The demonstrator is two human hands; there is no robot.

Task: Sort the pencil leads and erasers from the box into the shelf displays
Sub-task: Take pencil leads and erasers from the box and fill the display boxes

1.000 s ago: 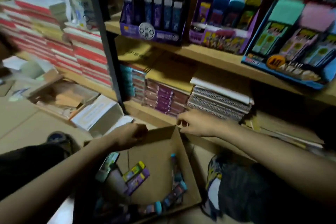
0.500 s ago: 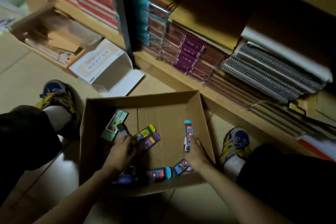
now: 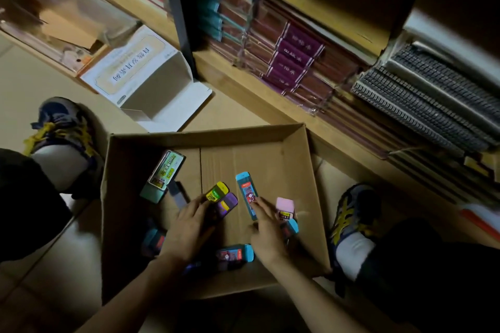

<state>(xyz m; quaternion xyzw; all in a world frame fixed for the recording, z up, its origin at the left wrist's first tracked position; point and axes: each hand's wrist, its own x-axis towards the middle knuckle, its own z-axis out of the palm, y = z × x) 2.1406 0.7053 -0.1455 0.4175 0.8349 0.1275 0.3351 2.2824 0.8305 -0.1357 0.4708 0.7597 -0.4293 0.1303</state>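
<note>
While the packs (image 3: 165, 173) are lying in the box (image 3: 203, 138), the left hand (image 3: 189, 222) is covering the yellow pack (image 3: 216, 191), grip unclear, and the right hand's (image 3: 266, 235) straight fingers (image 3: 259, 204) are touching the blue pack (image 3: 244, 192). Picking looks next, needing a firm pinch.

Open brown cardboard box (image 3: 297, 149), lower centre of frame. Contents lie flat and scattered. Teal-green lead pack (image 3: 163, 176) at upper left, tilted, with a grey case (image 3: 177, 193) just beside it. Yellow case (image 3: 216, 191) and purple case (image 3: 226, 204) side by side at centre. Long blue pack (image 3: 246, 196) to their right, touched by the right hand (image 3: 266, 232). Pink case (image 3: 284, 207) and blue case (image 3: 290, 227) further right. Short blue pack (image 3: 235, 253) near the lower wall.
</note>
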